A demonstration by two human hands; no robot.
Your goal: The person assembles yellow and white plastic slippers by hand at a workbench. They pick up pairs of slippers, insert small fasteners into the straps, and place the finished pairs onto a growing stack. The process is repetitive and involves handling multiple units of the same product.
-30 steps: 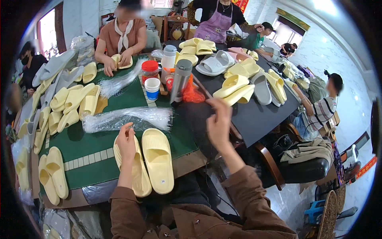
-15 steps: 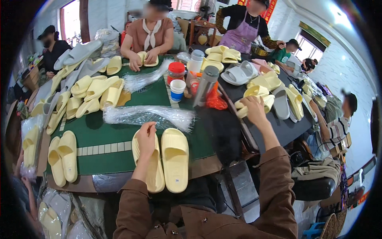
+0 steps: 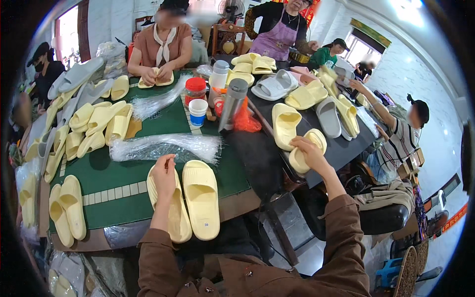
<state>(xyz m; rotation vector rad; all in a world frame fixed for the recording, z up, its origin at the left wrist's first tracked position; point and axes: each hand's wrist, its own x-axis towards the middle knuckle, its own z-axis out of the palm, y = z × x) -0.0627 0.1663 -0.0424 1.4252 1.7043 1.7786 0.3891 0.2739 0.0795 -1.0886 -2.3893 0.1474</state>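
Note:
At the right table's near edge, my right hand is closed on a pale yellow slipper, partly covering it. Another yellow slipper lies just behind that one. My left hand hovers over the left slipper of a yellow pair in front of me, hiding part of its strap. Its thumb and fingers are pinched together; what they hold, if anything, is too small to make out. The pair's right slipper lies beside it, toe pointing away. Beyond the left hand lies a bundle of clear plastic strands.
A second yellow pair sits at the left of the green mat. Slippers pile up at far left and right. A grey tumbler, red-lidded jar and paper cup stand mid-table. Co-workers surround the tables.
My right hand has drawn a yellow slipper nearer, away from the one behind it. The left hand stays pinched above the pair. The whole view has shifted, so most things sit further left.

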